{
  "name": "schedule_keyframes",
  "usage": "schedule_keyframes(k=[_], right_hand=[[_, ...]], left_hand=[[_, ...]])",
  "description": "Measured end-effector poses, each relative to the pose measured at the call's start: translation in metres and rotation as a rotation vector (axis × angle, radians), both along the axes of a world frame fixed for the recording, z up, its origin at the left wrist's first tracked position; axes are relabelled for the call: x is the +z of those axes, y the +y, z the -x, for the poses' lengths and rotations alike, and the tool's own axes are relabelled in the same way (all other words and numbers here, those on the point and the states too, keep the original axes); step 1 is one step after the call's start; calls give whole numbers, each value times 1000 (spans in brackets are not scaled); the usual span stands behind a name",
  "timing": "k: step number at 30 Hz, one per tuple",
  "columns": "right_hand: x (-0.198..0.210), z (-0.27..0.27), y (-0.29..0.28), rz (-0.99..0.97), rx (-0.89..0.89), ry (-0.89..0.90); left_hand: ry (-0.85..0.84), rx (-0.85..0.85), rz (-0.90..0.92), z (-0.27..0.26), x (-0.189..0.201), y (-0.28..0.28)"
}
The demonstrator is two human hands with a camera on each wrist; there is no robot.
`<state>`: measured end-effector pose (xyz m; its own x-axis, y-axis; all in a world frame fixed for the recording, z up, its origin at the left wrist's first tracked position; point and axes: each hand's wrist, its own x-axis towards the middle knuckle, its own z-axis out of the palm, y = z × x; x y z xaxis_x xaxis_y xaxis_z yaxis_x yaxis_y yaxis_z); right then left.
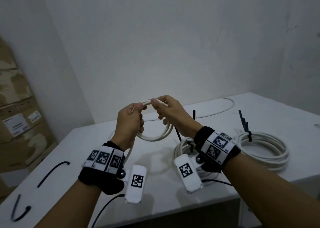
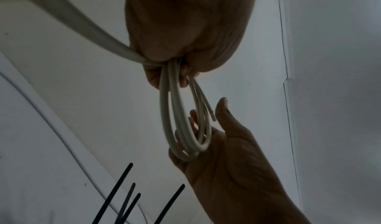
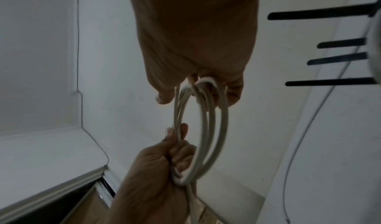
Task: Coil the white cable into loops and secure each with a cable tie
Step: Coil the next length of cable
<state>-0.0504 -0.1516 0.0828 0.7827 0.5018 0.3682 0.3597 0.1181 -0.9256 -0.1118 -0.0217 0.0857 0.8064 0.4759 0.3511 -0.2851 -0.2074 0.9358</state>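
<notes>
Both hands hold a small coil of white cable (image 1: 156, 136) up above the white table (image 1: 155, 201). My left hand (image 1: 140, 110) grips the coil's left side in a fist, and a cable tail (image 1: 129, 152) runs down past that wrist. My right hand (image 1: 159, 109) pinches the top of the coil, with its lower fingers hooked through the loops. In the left wrist view the coil (image 2: 181, 121) hangs from my left hand (image 2: 181, 74) onto my right hand (image 2: 206, 126), and the cut cable end (image 2: 213, 118) sticks out. In the right wrist view my right hand (image 3: 198, 90) and left hand (image 3: 177, 146) both clasp the loops (image 3: 218, 129).
Two finished coils lie on the right: one (image 1: 265, 151) bound with a black tie (image 1: 249, 136), the other (image 1: 181, 148) under my right wrist. Loose black ties (image 1: 52, 174) (image 1: 19, 210) lie at the front left. More white cable (image 1: 225, 107) trails along the far edge. Cardboard boxes (image 1: 17, 123) stand at the left.
</notes>
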Motion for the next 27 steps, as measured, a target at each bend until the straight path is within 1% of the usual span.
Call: schedule_keyframes(k=[2,5,7,9,12,15,17,18,20,21,22,23,24,27], right_hand=[[-9,2,3,-39,-35,16],[-23,8,9,32,-61,-25],[-27,12,14,-26,-61,5],[-26,13,17,-141,-49,50],[-21,10,17,-262,-43,99],[-17,8,16,-292,23,199],[-18,10,17,-228,41,225],[-19,10,17,-182,19,226],[-23,10,17,-122,-120,211],[-24,13,15,-132,-205,214],[-24,16,13,-142,-256,237],[-26,20,10,-113,-248,274],[-27,26,9,-31,-178,315],[-35,43,9,362,212,367]], left_hand=[[-44,92,16,-1,0,5],[-58,167,34,-3,-1,10],[-68,174,59,-3,-4,8],[-90,178,58,-2,-7,6],[-103,218,-59,0,-10,7],[-124,244,-124,2,-12,9],[-125,257,-111,2,-13,10],[-125,264,-104,2,-14,11],[-127,274,-83,2,-14,14],[-130,278,-60,2,-13,16],[-135,281,-30,1,-11,18],[-140,288,2,1,-9,21],[-147,297,33,1,-7,24],[-165,331,112,-1,-3,29]])
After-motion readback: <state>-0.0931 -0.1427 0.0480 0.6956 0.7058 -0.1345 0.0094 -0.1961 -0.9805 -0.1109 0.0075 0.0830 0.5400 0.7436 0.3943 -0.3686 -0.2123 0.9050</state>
